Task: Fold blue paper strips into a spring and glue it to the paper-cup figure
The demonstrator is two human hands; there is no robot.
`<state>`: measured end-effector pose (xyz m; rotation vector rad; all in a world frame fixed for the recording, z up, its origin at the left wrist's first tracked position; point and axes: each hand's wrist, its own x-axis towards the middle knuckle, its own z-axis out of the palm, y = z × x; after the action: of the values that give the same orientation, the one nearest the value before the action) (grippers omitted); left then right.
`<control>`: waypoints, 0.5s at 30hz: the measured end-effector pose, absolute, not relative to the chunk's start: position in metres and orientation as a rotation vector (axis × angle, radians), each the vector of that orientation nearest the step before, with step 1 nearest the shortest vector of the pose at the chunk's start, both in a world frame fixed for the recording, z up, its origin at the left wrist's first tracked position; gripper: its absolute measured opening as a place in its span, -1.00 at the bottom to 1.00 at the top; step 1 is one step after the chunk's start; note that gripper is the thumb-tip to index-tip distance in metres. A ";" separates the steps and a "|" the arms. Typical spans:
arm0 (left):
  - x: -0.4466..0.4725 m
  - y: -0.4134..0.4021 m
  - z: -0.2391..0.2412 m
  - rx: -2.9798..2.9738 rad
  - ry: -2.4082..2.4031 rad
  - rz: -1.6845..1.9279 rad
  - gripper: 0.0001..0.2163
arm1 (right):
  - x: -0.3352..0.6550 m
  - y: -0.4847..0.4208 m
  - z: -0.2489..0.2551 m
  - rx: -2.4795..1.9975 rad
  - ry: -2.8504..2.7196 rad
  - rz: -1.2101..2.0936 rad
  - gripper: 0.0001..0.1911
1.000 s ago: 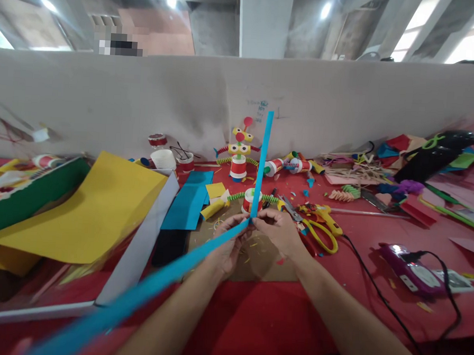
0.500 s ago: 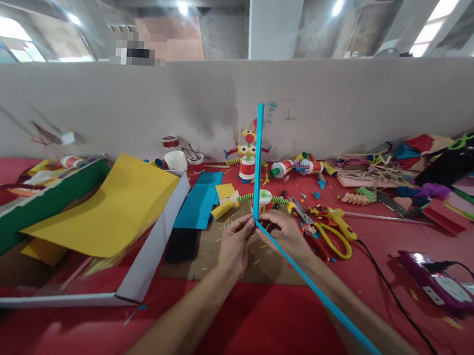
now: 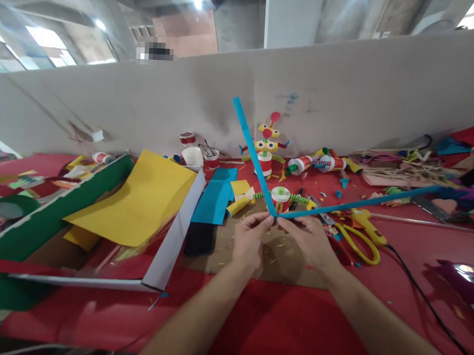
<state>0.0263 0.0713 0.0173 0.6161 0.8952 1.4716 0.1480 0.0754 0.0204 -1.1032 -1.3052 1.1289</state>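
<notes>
Right above a brown cardboard mat [image 3: 284, 264], the left hand [image 3: 249, 244] and right hand [image 3: 311, 240] meet fingertip to fingertip, both pinching the corner of a long blue paper strip [image 3: 254, 153] that is bent into a wide V; whether it is one folded strip or two joined ones cannot be told. One arm of the strip rises up and to the left in front of the white partition wall [image 3: 364, 94], the other runs out to the right, low over the clutter. The pinched corner sits in the air just in front of a small red-and-white paper cup figure with a green lid [image 3: 280, 199]. A taller paper cup robot figure with yellow eyes [image 3: 267, 147] stands behind it by the wall. Yellow-handled scissors [image 3: 363, 238] lie near the right hand, a blue paper sheet [image 3: 216, 196] and a large yellow paper sheet [image 3: 140, 201] to the left, all on the red table cover [image 3: 269, 327]
</notes>
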 end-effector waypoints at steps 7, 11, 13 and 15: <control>0.020 0.073 0.020 0.726 0.919 1.439 -0.87 | 0.147 0.075 0.018 -1.051 -1.246 1.201 -0.86; 0.017 0.074 0.023 0.750 0.840 1.262 -0.85 | 0.150 0.078 0.016 -1.040 -1.215 1.235 -0.82; 0.015 0.074 0.025 0.718 0.821 1.224 -0.84 | 0.151 0.080 0.015 -1.033 -1.202 1.257 -0.82; 0.013 0.075 0.026 0.693 0.811 1.206 -0.82 | 0.153 0.081 0.014 -1.038 -1.199 1.279 -0.82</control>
<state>0.0130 0.0745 0.0263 0.6933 0.8105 1.2060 0.1526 0.0812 0.0136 -1.0379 -1.1987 1.2792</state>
